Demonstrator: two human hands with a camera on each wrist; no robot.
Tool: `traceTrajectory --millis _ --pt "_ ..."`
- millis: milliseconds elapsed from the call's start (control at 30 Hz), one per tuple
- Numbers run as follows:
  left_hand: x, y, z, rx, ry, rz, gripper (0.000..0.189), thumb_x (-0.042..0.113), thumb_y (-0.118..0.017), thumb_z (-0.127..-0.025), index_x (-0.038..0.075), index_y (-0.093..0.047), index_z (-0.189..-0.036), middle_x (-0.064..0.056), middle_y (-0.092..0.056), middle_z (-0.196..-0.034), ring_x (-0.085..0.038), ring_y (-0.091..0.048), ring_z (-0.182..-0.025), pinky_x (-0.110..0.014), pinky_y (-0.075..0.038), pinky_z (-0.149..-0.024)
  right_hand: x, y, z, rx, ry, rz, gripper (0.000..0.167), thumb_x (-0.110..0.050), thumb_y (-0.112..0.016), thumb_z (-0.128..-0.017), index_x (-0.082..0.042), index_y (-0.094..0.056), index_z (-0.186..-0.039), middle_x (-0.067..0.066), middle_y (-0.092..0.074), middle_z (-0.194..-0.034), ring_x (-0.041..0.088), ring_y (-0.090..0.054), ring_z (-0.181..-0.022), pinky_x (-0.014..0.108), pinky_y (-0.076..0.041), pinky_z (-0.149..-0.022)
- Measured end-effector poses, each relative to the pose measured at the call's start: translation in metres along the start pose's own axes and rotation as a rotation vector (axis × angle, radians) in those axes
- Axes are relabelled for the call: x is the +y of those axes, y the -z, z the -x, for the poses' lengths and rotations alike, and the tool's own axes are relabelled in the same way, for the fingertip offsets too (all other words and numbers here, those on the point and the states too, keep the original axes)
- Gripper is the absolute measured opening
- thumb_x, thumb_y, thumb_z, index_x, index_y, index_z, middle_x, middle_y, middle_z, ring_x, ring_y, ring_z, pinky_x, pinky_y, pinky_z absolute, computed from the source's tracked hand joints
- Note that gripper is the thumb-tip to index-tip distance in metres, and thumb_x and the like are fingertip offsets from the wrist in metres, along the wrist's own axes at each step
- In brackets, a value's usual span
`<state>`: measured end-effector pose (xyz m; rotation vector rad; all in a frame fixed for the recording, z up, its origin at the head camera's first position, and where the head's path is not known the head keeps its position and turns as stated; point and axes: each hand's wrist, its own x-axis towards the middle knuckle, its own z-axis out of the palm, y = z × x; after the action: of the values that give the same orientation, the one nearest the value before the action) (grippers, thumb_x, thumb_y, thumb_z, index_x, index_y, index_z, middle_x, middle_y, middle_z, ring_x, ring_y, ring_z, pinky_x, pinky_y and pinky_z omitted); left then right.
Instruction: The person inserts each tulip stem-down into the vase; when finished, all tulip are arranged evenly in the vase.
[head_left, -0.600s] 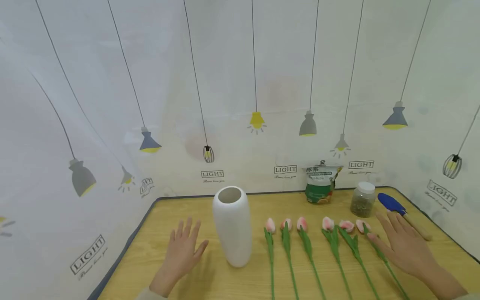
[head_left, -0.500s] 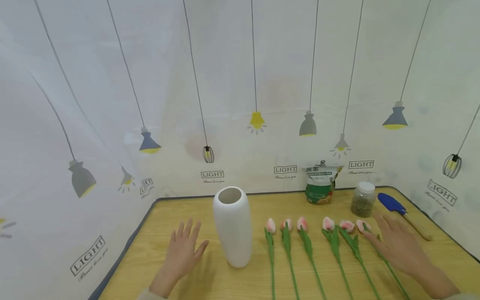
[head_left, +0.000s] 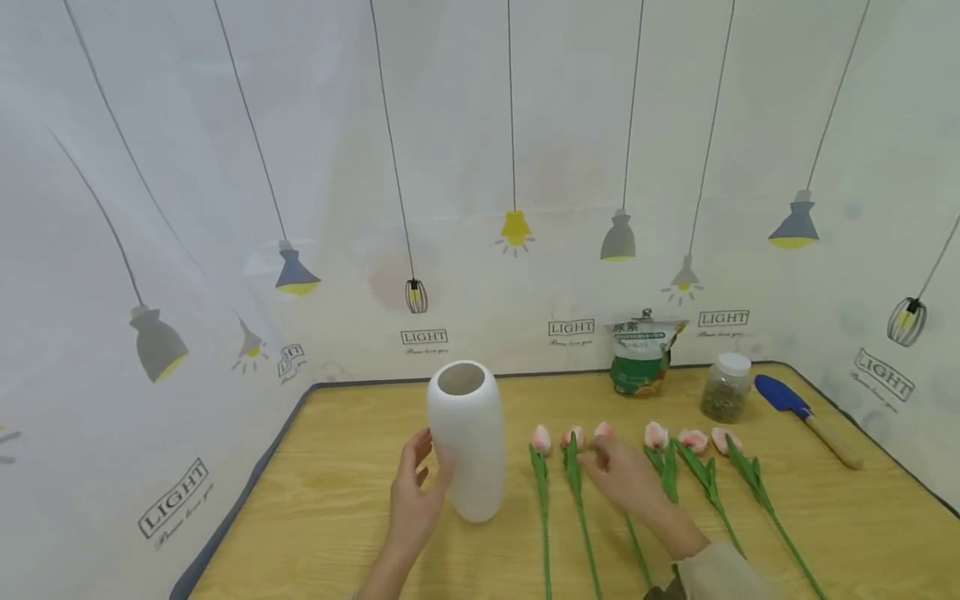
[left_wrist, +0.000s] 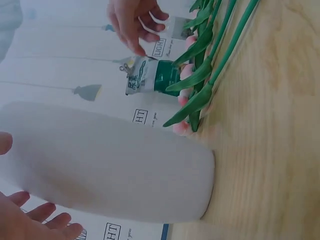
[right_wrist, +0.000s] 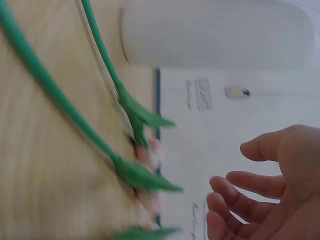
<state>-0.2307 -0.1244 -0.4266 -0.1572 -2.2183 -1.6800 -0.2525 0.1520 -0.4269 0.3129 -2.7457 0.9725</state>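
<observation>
A tall white vase (head_left: 468,450) stands upright on the wooden table. My left hand (head_left: 417,500) is at its left side, thumb in front of the vase and fingers loosely bent along the edge; whether they press on it I cannot tell. In the left wrist view those fingers (left_wrist: 42,215) are spread beside the vase wall. My right hand (head_left: 628,477) hovers above the pink tulips, hiding part of the third one (head_left: 603,430). In the right wrist view its fingers (right_wrist: 250,202) are loosely curved, holding nothing. The second tulip (head_left: 573,467) lies just left of it.
More tulips lie in a row, the leftmost (head_left: 541,467) beside the vase and the rightmost (head_left: 752,483) at right. Behind stand a green-and-white bag (head_left: 640,358) with a clip and a white-lidded jar (head_left: 726,387). A blue trowel (head_left: 810,419) lies at far right. A printed curtain encloses the table.
My left hand has moved right and up to the vase. My right hand has swung left from the rightmost tulip to above the third one. The head view has tilted down slightly.
</observation>
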Motion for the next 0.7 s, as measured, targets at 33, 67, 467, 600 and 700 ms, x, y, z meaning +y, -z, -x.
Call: traceTrajectory --millis 33,67,467,600,700 --pt "-0.001 -0.003 0.003 0.015 0.003 0.000 0.053 0.030 -0.059 -0.084 0.014 -0.037 -0.130 -0.011 -0.044 -0.132 -0.032 -0.040 -0.122 -0.053 -0.035 -0.097 -0.004 -0.009 -0.001 -0.008 0.008 -0.001 0.027 -0.023 -0.058 -0.084 -0.002 -0.062 -0.100 -0.002 -0.055 -0.061 0.004 -0.040 -0.045 0.017 -0.032 -0.040" --pt "-0.002 -0.006 0.005 0.027 0.004 -0.004 0.057 0.031 -0.061 -0.082 0.015 -0.036 -0.131 -0.009 -0.043 -0.133 -0.032 -0.040 -0.122 -0.053 -0.036 -0.097 -0.008 -0.018 -0.001 -0.027 0.012 -0.004 0.025 -0.021 -0.058 -0.083 -0.001 -0.063 -0.098 -0.004 -0.051 -0.056 0.004 -0.036 -0.042 0.016 -0.029 -0.038" --pt "0.002 -0.039 0.008 0.232 -0.151 -0.103 0.091 0.022 -0.078 -0.065 0.019 -0.023 -0.138 -0.012 -0.039 -0.130 -0.029 -0.043 -0.115 -0.048 -0.045 -0.084 -0.026 -0.074 -0.009 -0.099 -0.168 0.140 0.032 -0.027 -0.066 -0.075 -0.011 -0.047 -0.055 -0.005 -0.043 -0.048 0.008 -0.037 -0.041 0.018 -0.026 -0.036" --pt "0.001 -0.045 0.009 0.272 -0.153 -0.135 0.093 0.018 -0.078 -0.065 0.022 -0.021 -0.138 -0.012 -0.039 -0.129 -0.029 -0.044 -0.115 -0.047 -0.046 -0.084 -0.026 -0.079 -0.011 -0.108 -0.190 0.152 0.031 -0.021 -0.065 -0.073 -0.013 -0.042 -0.055 -0.003 -0.040 -0.049 0.011 -0.038 -0.043 0.020 -0.027 -0.036" --pt "0.000 -0.047 0.014 0.279 -0.129 -0.127 0.093 0.016 -0.077 -0.065 0.024 -0.020 -0.139 -0.012 -0.037 -0.130 -0.031 -0.042 -0.118 -0.049 -0.045 -0.086 -0.023 -0.083 -0.009 -0.125 -0.211 0.142 0.026 -0.017 -0.062 -0.071 -0.013 -0.042 -0.056 -0.002 -0.041 -0.051 0.012 -0.039 -0.045 0.022 -0.028 -0.038"
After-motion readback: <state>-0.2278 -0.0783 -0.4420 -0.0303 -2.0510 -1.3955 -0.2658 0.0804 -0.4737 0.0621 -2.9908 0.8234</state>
